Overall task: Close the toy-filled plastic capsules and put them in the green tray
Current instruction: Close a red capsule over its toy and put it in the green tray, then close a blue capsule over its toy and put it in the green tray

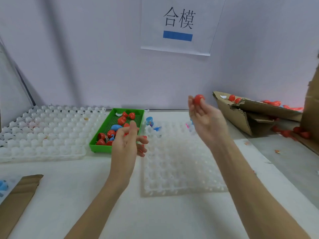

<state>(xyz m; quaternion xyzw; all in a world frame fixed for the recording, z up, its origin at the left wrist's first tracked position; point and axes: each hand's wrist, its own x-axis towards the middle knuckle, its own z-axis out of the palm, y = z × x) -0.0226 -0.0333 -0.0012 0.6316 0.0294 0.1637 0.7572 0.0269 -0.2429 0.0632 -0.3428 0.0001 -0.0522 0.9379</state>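
Observation:
My right hand (205,119) is raised above the table and pinches a red capsule half (198,99) at its fingertips. My left hand (128,144) hovers palm up beside the green tray (98,144), fingers loosely curled, holding nothing I can make out. The green tray holds several red capsules (110,133) and a blue one (115,127). A few open capsules with toys (149,121) sit at the far edge of the clear holder tray (181,169) in front of me.
A large white holder tray (43,131) lies left of the green tray. A torn cardboard box (250,116) with red capsule halves (234,98) stands at the right. More red halves (293,133) lie beside it. A cardboard piece (19,195) lies at the lower left.

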